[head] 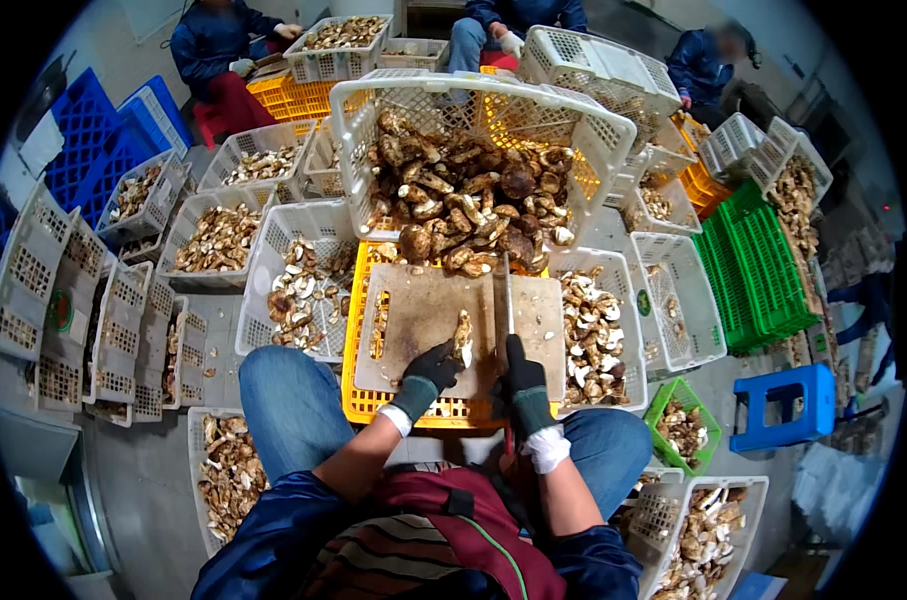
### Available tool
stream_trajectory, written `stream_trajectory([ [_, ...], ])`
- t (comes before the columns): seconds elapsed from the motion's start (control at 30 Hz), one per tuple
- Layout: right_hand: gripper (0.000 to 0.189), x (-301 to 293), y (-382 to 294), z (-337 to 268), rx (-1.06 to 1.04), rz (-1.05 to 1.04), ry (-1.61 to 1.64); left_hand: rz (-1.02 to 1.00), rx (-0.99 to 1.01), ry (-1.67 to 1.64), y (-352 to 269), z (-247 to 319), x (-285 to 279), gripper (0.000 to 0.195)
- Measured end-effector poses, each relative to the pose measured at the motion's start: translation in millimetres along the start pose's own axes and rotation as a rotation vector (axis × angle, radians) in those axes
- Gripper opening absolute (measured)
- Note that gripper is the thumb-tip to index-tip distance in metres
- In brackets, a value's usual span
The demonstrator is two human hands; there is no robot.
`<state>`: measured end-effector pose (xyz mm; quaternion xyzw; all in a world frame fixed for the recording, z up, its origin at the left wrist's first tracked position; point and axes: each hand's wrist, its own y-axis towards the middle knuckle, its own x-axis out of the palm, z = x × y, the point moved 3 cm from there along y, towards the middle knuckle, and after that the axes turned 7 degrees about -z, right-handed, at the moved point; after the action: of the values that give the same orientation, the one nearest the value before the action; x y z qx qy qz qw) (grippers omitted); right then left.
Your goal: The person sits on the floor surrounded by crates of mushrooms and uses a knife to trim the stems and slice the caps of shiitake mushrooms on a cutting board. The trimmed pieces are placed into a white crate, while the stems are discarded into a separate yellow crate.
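In a dark glove, my left hand (429, 373) holds a slender mushroom (463, 339) with a brown, scaly stem and a pale side turned to the right. My right hand (522, 386), also gloved, grips a long-bladed knife (509, 292) that points away from me, its handle hidden in the fist. Both hands are above a worn cutting board (423, 300) resting on an upturned yellow plastic crate (354, 352). Just beyond the board, a white plastic basket (611, 127) tipped towards me spills a heap of whole brown mushrooms (468, 195) onto the board's far edge.
White crates of mushrooms flank the board on the left (255, 300) and right (637, 360). Further right are a stack of green crates (753, 262), a small green basket (652, 424) and a blue stool (783, 405). Several people in blue jackets (213, 45) sit beyond.
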<state>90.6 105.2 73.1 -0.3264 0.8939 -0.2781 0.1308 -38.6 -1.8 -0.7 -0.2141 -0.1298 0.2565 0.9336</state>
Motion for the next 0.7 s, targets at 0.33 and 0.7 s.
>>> stream_trajectory([
  [0.33,0.048,-26.7,-77.6,-11.5,-0.071,-0.066,-0.401,0.283,0.16,0.913,-18.5,37.6,4.0,0.098],
  [0.7,0.029,-23.7,-69.7,-2.0,0.041,-0.12,-0.105,-0.048,-0.062,0.283,27.9,38.7,-74.0,0.014],
])
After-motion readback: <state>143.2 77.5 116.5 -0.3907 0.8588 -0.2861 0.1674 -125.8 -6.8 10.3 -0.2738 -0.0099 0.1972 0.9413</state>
